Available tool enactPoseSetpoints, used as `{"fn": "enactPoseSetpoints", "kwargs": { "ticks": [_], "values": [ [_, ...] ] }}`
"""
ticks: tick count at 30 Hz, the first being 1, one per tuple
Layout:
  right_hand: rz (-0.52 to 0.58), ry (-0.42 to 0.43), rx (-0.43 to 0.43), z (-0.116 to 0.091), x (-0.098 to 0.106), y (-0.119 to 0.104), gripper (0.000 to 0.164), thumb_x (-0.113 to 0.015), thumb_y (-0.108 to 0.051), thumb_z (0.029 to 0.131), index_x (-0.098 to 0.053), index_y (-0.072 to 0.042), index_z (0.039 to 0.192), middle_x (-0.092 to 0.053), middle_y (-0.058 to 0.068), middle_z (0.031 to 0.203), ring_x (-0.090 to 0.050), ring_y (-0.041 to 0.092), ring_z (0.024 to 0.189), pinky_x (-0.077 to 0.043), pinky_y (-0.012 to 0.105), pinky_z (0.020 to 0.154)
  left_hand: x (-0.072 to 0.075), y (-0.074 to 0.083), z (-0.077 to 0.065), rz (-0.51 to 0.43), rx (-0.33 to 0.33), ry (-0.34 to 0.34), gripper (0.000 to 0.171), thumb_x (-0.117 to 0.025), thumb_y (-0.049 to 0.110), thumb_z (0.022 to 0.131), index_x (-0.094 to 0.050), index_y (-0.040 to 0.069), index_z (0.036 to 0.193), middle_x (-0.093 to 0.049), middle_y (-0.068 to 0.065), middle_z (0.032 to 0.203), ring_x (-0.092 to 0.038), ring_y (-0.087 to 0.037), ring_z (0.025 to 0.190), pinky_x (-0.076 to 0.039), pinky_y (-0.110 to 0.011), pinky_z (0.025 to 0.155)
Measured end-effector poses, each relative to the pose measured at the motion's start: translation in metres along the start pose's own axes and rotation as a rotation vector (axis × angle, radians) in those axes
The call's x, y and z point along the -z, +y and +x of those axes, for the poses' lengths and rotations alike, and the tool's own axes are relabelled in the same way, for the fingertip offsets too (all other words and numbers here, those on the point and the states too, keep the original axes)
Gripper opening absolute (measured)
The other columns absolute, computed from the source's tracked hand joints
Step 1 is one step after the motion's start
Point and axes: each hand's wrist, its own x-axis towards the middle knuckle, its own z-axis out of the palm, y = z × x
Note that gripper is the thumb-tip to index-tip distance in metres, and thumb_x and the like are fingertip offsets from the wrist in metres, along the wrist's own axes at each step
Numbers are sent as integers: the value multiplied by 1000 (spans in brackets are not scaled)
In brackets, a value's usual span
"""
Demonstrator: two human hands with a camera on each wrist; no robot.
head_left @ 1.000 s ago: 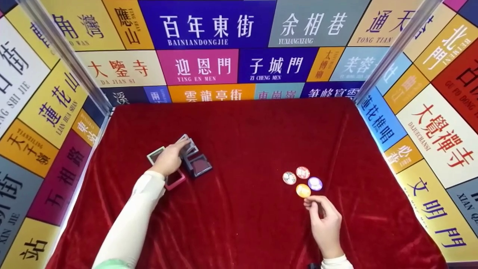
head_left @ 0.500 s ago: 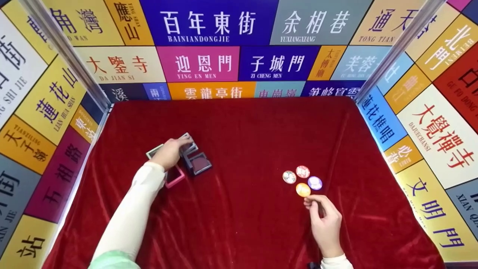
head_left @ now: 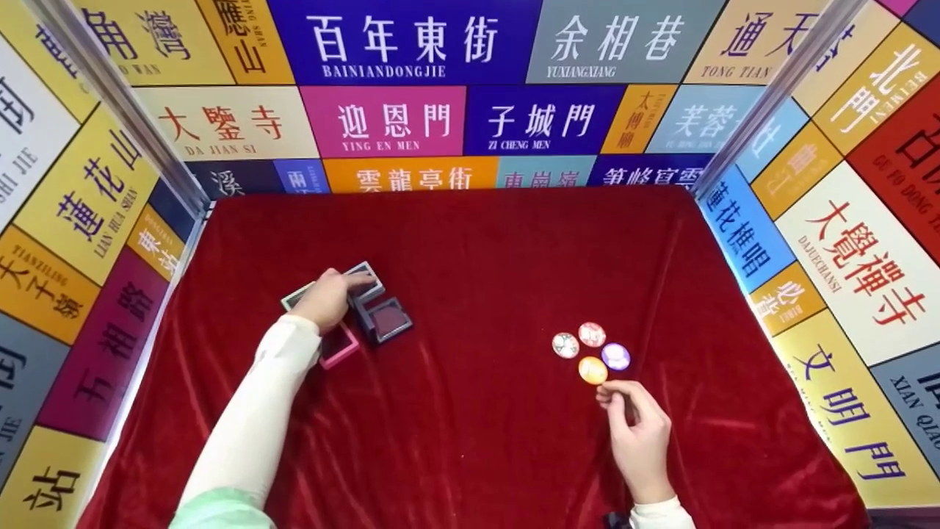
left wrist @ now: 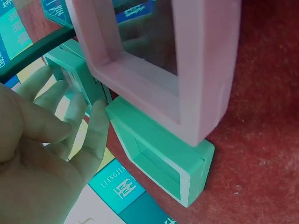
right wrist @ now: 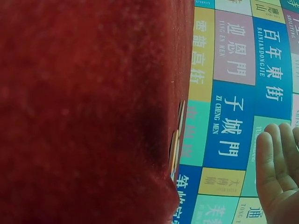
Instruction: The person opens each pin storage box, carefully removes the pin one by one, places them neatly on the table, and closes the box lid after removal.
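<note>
My left hand (head_left: 323,300) is over a cluster of small framed boxes on the left. Its fingers reach to a grey box (head_left: 371,276) at the back; the left wrist view shows fingertips at this box's edge, none curled round it. Beside it are a dark navy box (head_left: 389,321), a pink box (head_left: 342,359) and a light-green box (head_left: 292,299), partly hidden by the hand. My right hand (head_left: 640,433) rests on the cloth, fingertips right at an orange round badge (head_left: 593,370). Its fingers (right wrist: 266,158) look straight and relaxed in the right wrist view.
White (head_left: 565,345), red (head_left: 592,334) and purple (head_left: 615,356) badges lie grouped with the orange one. A wrinkled red velvet cloth (head_left: 470,294) covers the table. Panels with printed place names (head_left: 396,121) wall in the back and both sides, with metal posts (head_left: 778,88) at the corners.
The head view has shifted slightly. My left hand has moved a little back and left, and more of the grey box shows. The right hand and badges have stayed in place.
</note>
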Motion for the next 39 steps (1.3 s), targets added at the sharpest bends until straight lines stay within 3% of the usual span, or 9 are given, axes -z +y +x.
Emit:
{"fn": "enactPoseSetpoints", "kwargs": {
  "ticks": [7,17,25,29,32,39],
  "values": [
    [7,-13,0,2,-3,2,25,-54,30,92,-72,15,100,-71,28,90,-74,33,80,-62,24,75,-1,-3,4,63,-10,-17,68,-45,-21,90,-69,10,146,-74,-18,121,-53,-36,99,-53,-50,91],
    [14,-18,-14,0,-4,22,26,-53,31,93,-72,15,102,-72,25,94,-74,31,82,-62,26,75,0,3,10,114,-55,4,54,-49,-16,99,-73,9,141,-75,-12,129,-56,-37,98,-54,-51,92],
    [5,-10,-18,-4,-4,21,27,-54,31,93,-73,14,102,-73,25,93,-74,28,83,-62,24,75,-1,-7,4,125,-10,24,57,-62,-14,89,-77,15,136,-77,-13,120,-63,-36,105,-56,-52,96],
    [24,-14,-12,-3,-6,14,25,-54,31,93,-72,16,102,-72,26,93,-74,30,83,-62,25,76,5,-5,-6,72,-12,92,57,-53,-18,88,-75,5,136,-73,-16,131,-65,-40,120,-50,-54,108],
    [33,-19,-12,-2,-7,10,24,-54,31,94,-72,16,102,-72,27,93,-75,30,83,-62,26,76,8,3,-20,16,-18,180,53,-50,-18,90,-72,-2,136,-70,-21,138,-62,-41,130,-44,-54,115],
    [34,-14,11,0,-8,2,25,-54,32,92,-72,16,101,-72,26,92,-75,24,83,-62,24,75,-6,32,-66,-62,20,455,24,-63,7,106,-77,3,125,-70,-15,128,-68,-35,120,-52,-51,106]
  ]
}}
